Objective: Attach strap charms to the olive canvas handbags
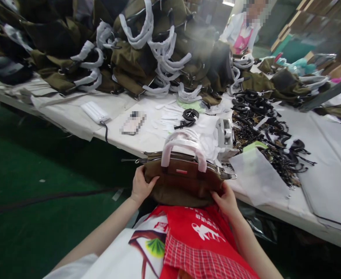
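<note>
An olive-brown handbag (184,186) is held upright at the table's front edge, against the red apron. Its two handles (201,153) are wrapped in white material and stand up, and zippers run along its top. My left hand (141,186) grips the bag's left side, thumb on the near face. On the right side, my right hand (225,199) pinches the bag in the same way. The fingers behind the bag are hidden. Just beyond it, a coiled black strap (190,115) lies on the table.
Many olive bags (132,66) are heaped along the table's back. Black straps (260,128) form a pile at right, beside a white dispenser (225,133) and translucent sheet (257,174). A phone (133,123) and white power strip (95,112) lie at left. A person (242,33) stands beyond.
</note>
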Demonstrator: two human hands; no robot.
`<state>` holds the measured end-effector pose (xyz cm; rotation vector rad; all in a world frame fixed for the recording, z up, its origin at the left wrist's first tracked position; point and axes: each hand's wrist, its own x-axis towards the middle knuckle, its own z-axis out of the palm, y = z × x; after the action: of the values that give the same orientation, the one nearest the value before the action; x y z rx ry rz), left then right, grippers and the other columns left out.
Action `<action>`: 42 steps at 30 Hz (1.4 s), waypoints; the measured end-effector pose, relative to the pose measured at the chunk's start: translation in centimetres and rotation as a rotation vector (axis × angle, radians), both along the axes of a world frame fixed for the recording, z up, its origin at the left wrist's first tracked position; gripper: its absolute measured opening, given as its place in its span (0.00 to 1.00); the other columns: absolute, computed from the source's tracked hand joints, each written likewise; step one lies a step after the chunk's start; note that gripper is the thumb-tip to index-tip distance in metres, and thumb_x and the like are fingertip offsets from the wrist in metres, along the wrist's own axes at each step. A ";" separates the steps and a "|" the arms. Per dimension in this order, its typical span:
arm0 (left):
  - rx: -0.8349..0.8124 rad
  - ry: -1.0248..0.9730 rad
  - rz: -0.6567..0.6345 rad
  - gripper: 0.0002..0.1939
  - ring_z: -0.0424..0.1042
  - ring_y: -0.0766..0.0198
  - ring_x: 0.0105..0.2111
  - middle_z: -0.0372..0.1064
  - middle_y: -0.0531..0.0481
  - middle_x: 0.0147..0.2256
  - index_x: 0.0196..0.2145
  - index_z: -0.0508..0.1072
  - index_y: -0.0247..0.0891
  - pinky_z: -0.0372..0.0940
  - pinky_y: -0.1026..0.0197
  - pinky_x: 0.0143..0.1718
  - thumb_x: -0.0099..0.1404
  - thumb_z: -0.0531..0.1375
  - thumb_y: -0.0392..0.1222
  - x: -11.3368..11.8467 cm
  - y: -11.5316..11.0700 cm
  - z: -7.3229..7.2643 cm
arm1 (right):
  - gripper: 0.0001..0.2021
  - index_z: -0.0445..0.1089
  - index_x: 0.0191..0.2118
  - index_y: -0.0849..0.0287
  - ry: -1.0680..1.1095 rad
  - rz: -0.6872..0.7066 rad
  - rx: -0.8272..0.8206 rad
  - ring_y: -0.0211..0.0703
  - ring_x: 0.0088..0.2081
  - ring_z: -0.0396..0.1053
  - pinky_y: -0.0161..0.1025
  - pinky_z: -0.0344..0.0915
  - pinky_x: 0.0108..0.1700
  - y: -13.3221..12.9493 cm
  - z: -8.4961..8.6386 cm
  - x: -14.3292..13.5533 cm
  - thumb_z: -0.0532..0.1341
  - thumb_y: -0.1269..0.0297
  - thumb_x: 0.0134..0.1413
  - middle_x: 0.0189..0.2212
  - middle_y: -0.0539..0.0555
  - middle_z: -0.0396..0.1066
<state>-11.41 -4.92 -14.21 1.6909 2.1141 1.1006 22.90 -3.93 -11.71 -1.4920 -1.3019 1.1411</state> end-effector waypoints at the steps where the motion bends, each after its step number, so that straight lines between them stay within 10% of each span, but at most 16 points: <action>1: -0.013 0.004 0.008 0.32 0.69 0.46 0.49 0.66 0.35 0.46 0.52 0.61 0.33 0.66 0.45 0.52 0.59 0.62 0.57 -0.1 -0.3 -0.4 | 0.18 0.70 0.42 0.56 -0.065 -0.005 0.009 0.51 0.40 0.72 0.49 0.70 0.47 -0.1 -0.2 0.0 0.68 0.68 0.40 0.37 0.54 0.75; 5: 0.170 0.044 -0.029 0.28 0.66 0.47 0.53 0.64 0.32 0.50 0.54 0.61 0.31 0.62 0.45 0.56 0.64 0.55 0.55 -1.2 -0.1 1.8 | 0.19 0.70 0.46 0.57 -0.251 0.063 0.053 0.51 0.41 0.72 0.49 0.70 0.46 0.4 2.3 0.8 0.65 0.66 0.43 0.40 0.56 0.74; 8: 0.286 0.070 0.011 0.18 0.66 0.51 0.53 0.68 0.35 0.49 0.50 0.67 0.34 0.60 0.47 0.57 0.69 0.50 0.47 -2.2 1.9 6.1 | 0.15 0.71 0.46 0.59 -0.435 -0.176 0.338 0.50 0.42 0.71 0.49 0.69 0.47 1.5 6.5 0.9 0.61 0.62 0.51 0.43 0.58 0.73; 11: 0.109 0.115 -0.086 0.13 0.71 0.54 0.46 0.74 0.42 0.40 0.39 0.74 0.38 0.63 0.53 0.52 0.68 0.52 0.46 -2.7 5.4 9.8 | 0.13 0.73 0.44 0.59 -0.545 -0.249 0.556 0.51 0.44 0.71 0.50 0.66 0.50 3.2 10.3 -1.0 0.55 0.59 0.61 0.42 0.59 0.74; 15: -0.363 0.088 -0.482 0.14 0.73 0.57 0.32 0.77 0.48 0.31 0.32 0.79 0.40 0.64 0.60 0.36 0.60 0.58 0.50 -3.0 9.8 11.8 | 0.19 0.75 0.45 0.55 -0.426 0.119 0.391 0.51 0.45 0.72 0.47 0.67 0.50 5.9 11.6 -5.3 0.51 0.52 0.65 0.43 0.58 0.77; 20: -0.536 0.047 -0.693 0.14 0.71 0.62 0.27 0.76 0.53 0.28 0.34 0.80 0.41 0.59 0.64 0.28 0.50 0.64 0.49 -3.3 10.6 12.3 | 0.34 0.77 0.37 0.59 0.031 0.314 -0.029 0.47 0.29 0.74 0.42 0.71 0.34 7.5 10.9 -6.8 0.44 0.37 0.62 0.29 0.57 0.78; 23: -0.498 0.108 -0.745 0.11 0.71 0.61 0.27 0.76 0.53 0.27 0.32 0.80 0.43 0.58 0.64 0.29 0.49 0.65 0.47 -2.3 9.4 12.4 | 0.33 0.78 0.31 0.61 -0.066 0.537 -0.234 0.41 0.19 0.67 0.38 0.64 0.24 7.0 12.0 -6.8 0.47 0.38 0.61 0.18 0.55 0.73; 30: -0.419 -0.009 -0.733 0.09 0.72 0.58 0.32 0.76 0.50 0.29 0.31 0.78 0.40 0.62 0.62 0.34 0.59 0.58 0.43 1.6 6.1 12.4 | 0.15 0.76 0.46 0.57 -0.565 0.757 0.328 0.46 0.47 0.70 0.43 0.62 0.54 3.1 14.8 -10.8 0.53 0.63 0.65 0.46 0.56 0.76; 37: -0.506 -0.466 -0.596 0.14 0.74 0.56 0.36 0.77 0.50 0.34 0.40 0.77 0.36 0.67 0.58 0.40 0.58 0.59 0.44 1.6 5.6 10.1 | 0.14 0.76 0.37 0.59 -0.478 1.187 0.313 0.44 0.38 0.68 0.40 0.62 0.46 0.0 12.8 -13.1 0.52 0.68 0.65 0.36 0.55 0.77; 42: -0.569 -0.974 -0.500 0.18 0.75 0.56 0.38 0.76 0.47 0.34 0.39 0.74 0.33 0.68 0.54 0.44 0.51 0.66 0.43 2.5 4.9 8.8 | 0.12 0.72 0.35 0.60 -0.268 0.903 -0.220 0.39 0.28 0.70 0.36 0.66 0.34 0.3 9.3 -13.9 0.51 0.69 0.63 0.28 0.52 0.75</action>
<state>-8.95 0.02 -5.36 0.9913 1.1354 0.7935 9.01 -3.59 -2.40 -1.2353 -2.2115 1.7168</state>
